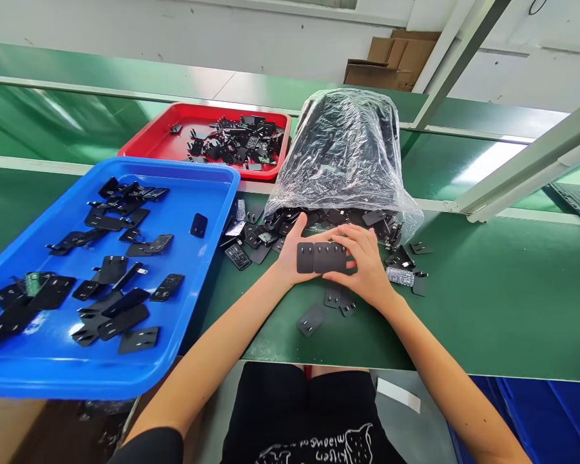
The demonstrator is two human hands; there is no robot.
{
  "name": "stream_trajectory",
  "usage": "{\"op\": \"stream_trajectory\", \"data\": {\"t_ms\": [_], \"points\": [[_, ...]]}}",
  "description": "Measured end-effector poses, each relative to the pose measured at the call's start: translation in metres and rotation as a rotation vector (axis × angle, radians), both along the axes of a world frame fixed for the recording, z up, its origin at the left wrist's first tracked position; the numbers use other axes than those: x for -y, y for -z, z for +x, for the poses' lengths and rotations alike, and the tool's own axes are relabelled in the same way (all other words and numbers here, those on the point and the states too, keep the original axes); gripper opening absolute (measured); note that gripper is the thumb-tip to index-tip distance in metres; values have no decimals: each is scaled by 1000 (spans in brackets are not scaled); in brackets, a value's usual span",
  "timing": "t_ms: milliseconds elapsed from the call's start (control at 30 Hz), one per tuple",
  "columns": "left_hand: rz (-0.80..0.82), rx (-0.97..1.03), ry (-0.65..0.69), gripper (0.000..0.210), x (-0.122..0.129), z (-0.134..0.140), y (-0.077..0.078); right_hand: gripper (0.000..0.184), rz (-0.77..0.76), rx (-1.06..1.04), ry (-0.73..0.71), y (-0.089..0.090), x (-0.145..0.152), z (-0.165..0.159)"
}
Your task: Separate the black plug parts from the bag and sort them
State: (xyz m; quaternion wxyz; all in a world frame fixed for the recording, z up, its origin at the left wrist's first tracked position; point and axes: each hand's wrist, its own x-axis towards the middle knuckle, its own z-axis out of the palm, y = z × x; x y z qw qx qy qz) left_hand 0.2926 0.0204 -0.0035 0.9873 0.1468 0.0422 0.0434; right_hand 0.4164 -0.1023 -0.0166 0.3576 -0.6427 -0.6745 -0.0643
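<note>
My left hand [291, 261] is held palm up above the bench, its thumb stretched out. Across its palm lie black plug plates with small metal pins: a small one [305, 258] on the left and a wider one [331, 259] edge to edge with it. With curled fingers, my right hand [365, 267] grips the wider plate's right end. Below both hands, several loose black plug plates [312, 319] rest on the green bench. A clear plastic bag [345, 154] lies just beyond, with a heap of black parts [258, 235] around its mouth.
On the left, a blue tray [174, 361] holds scattered black parts. Behind it stands a red tray [149, 132] with a pile of similar parts. A white metal post [536, 154] slants up at the right. Cardboard boxes [391, 61] stand at the back.
</note>
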Motion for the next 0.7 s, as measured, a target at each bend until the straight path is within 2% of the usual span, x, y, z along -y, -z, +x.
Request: {"op": "stream_trajectory", "data": {"t_ms": [333, 700], "points": [[-56, -16, -42, 85, 0, -1, 3, 60, -35, -5, -14, 4, -1, 7], [-48, 35, 1, 85, -1, -3, -1, 60, 65, -29, -109, 3, 1, 7]]}}
